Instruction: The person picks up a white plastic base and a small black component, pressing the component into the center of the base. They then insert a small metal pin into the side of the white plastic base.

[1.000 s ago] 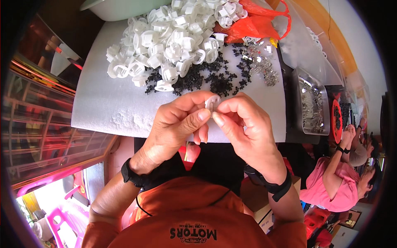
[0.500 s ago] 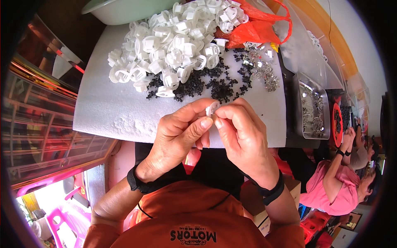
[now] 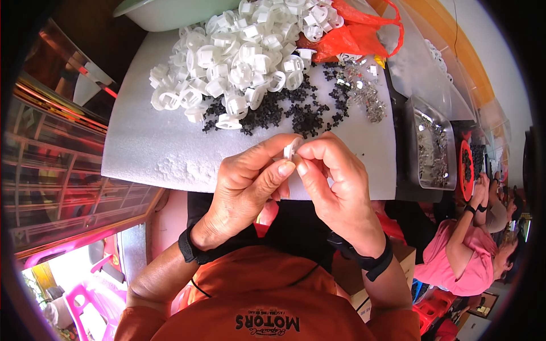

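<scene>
Between my two hands, just above the near edge of a white foam board (image 3: 165, 153), is a small round white plastic part (image 3: 290, 149), seen nearly edge-on. My left hand (image 3: 242, 179) pinches it between thumb and fingers. From the other side, my right hand (image 3: 341, 184) closes thumb and forefinger on the part's right edge; any smaller piece in that pinch is hidden. Beyond my hands lies a large heap of similar white parts (image 3: 242, 71). Small black cross-shaped pieces (image 3: 307, 118) are spread along its near side. Right of these sit small shiny pieces (image 3: 367, 98).
A red plastic bag (image 3: 361, 34) and a pale green basin (image 3: 170, 14) stand at the back. To the right are a metal tray (image 3: 435, 148) of small pieces, a red dish (image 3: 466, 170) and a clear bin (image 3: 424, 74). Another person in pink (image 3: 455, 258) sits at the right.
The white part has turned slightly more edge-on between my fingertips. Both hands hold almost the same place and grip.
</scene>
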Available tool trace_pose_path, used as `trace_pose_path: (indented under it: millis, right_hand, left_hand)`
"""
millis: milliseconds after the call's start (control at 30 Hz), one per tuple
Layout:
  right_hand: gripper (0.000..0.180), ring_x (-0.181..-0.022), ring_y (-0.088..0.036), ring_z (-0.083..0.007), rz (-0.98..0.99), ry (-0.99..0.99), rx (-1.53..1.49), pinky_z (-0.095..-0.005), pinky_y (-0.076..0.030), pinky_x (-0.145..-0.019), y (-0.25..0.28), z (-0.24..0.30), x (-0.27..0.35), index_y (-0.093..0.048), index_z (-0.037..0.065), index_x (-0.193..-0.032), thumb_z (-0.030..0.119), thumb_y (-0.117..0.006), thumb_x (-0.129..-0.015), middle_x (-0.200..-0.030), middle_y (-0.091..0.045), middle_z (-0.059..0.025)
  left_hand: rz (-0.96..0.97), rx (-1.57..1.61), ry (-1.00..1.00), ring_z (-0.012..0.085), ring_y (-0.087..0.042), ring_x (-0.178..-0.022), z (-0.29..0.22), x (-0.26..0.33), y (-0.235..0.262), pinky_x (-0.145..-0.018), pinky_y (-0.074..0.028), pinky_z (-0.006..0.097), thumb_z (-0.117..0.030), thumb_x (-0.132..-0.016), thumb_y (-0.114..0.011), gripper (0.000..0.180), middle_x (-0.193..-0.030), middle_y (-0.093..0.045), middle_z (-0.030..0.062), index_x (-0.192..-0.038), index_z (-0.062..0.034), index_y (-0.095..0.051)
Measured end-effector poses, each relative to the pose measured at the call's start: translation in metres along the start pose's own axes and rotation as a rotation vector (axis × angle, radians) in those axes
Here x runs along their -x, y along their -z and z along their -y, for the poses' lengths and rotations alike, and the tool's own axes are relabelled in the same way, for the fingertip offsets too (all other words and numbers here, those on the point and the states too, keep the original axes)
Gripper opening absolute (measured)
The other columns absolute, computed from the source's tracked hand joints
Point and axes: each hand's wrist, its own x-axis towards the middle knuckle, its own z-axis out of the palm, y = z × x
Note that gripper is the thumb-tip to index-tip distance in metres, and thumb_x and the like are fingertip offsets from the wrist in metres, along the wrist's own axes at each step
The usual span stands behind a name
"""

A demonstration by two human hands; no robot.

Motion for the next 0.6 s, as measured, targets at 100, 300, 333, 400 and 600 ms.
trace_pose_path:
  millis: [100,300,333,400,600]
  right_hand:
    - [0.013,-0.063,-0.054,-0.0268,-0.018,-0.017,-0.052,-0.0336,-0.044,-0.056,-0.0012,0.0007,0.0009,-0.053,0.002,-0.093,-0.006,-0.058,-0.083,-0.079,-0.053,-0.0115]
    - [0.013,-0.065,-0.054,-0.0271,-0.015,-0.047,-0.025,-0.0339,-0.044,-0.058,-0.0029,0.0002,0.0014,-0.052,0.002,-0.092,-0.006,-0.057,-0.083,-0.08,-0.054,-0.0118]
    - [0.013,-0.065,-0.054,-0.0271,-0.015,-0.049,-0.025,-0.0339,-0.044,-0.058,-0.0037,-0.0002,0.0018,-0.052,0.002,-0.092,-0.006,-0.057,-0.083,-0.08,-0.054,-0.0118]
    - [0.013,-0.064,-0.054,-0.0283,-0.026,-0.052,-0.055,-0.0342,-0.044,-0.057,-0.0054,-0.0017,0.0029,-0.052,0.002,-0.091,-0.007,-0.057,-0.082,-0.08,-0.054,-0.0124]
    - [0.011,-0.065,-0.056,-0.0166,-0.036,-0.096,-0.201,-0.029,-0.046,-0.058,-0.0047,0.0013,0.0055,-0.052,0.0,-0.093,-0.006,-0.056,-0.085,-0.079,-0.054,-0.0086]
  left_hand:
    - [-0.01,-0.001,-0.014,0.003,-0.053,-0.06,-0.0001,0.0005,0.0002,-0.053,-0.046,0.018,-0.017,-0.093,-0.06,0.032,-0.08,-0.061,-0.0011,-0.122,-0.0037,-0.059]
    - [-0.007,-0.005,-0.02,0.0034,-0.053,-0.061,0.0021,0.0008,0.0005,-0.054,-0.047,0.019,-0.015,-0.092,-0.061,0.032,-0.083,-0.062,0.0,-0.121,-0.0035,-0.059]
    - [-0.012,-0.014,-0.026,0.0036,-0.054,-0.061,0.003,0.0014,0.0008,-0.054,-0.047,0.019,-0.015,-0.092,-0.061,0.032,-0.085,-0.062,0.0006,-0.121,-0.0032,-0.059]
    - [-0.014,-0.08,-0.093,0.0037,-0.054,-0.061,0.0072,0.001,0.0003,-0.055,-0.047,0.019,-0.014,-0.091,-0.061,0.031,-0.087,-0.063,0.0012,-0.121,-0.0029,-0.059]
    - [0.001,-0.125,-0.102,0.0036,-0.054,-0.062,0.0029,0.0021,0.0011,-0.056,-0.047,0.019,-0.013,-0.09,-0.063,0.032,-0.091,-0.063,0.0018,-0.12,-0.0026,-0.06]
